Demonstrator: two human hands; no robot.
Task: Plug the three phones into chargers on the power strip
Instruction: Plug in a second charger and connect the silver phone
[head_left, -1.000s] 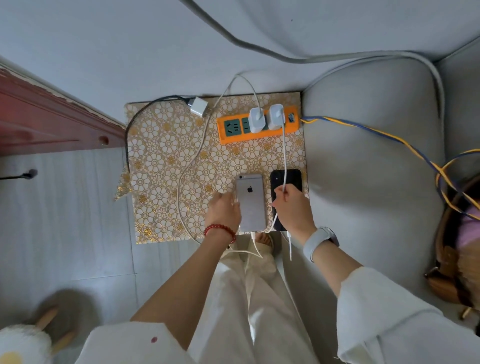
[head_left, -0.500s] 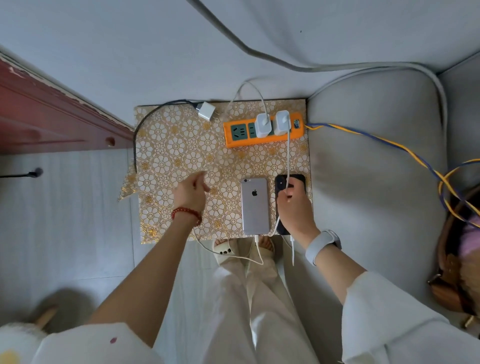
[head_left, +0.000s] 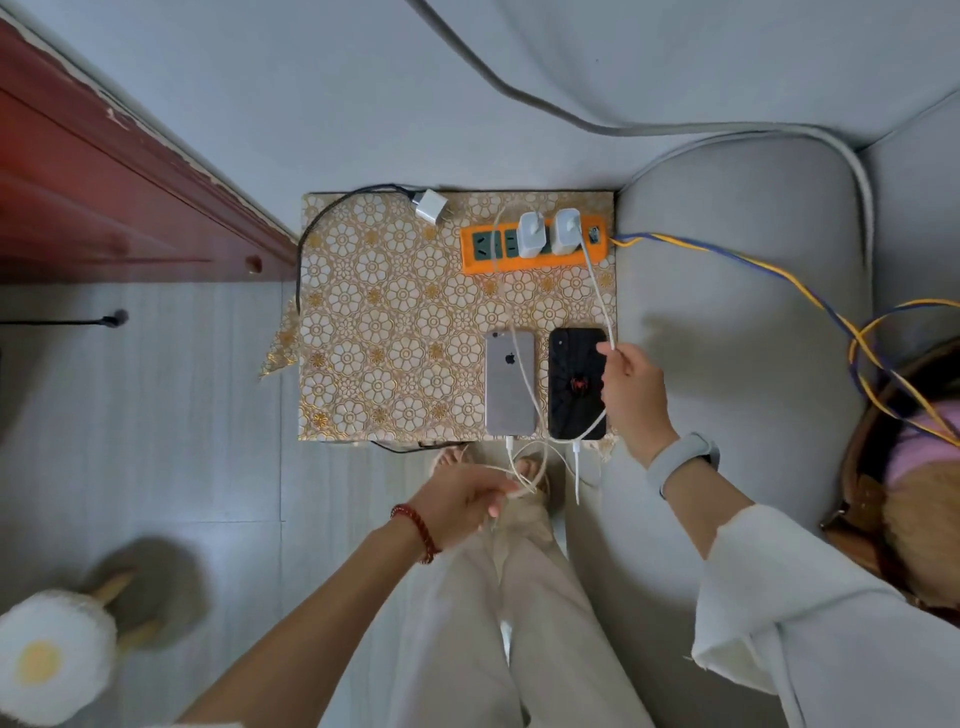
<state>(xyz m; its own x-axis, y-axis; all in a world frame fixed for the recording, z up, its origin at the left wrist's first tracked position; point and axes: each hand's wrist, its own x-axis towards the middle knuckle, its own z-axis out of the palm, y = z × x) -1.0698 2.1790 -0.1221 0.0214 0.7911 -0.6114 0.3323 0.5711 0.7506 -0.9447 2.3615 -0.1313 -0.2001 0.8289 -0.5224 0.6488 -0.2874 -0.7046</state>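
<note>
Item: small table with gold floral cover, seen from above.

Power strip, orange, at the table's 1 o'clock corner; two white chargers plugged in side by side at its right end, left sockets bare.

Third charger, white, lying loose at 11 o'clock with a black cable curving down the left edge.

Silver phone, face down, at 5 o'clock; a white cable lies along its back and a white plug sits at its near end.

Black phone, just right of the silver one; a white plug sits at its near end too.

Right hand, at 3 o'clock beside the black phone, pinches the second white cable that runs up to the right charger.

Left hand, at 6 o'clock below the table edge, fingers closed around a bunch of white cable slack.

A third phone cannot be seen.
</note>
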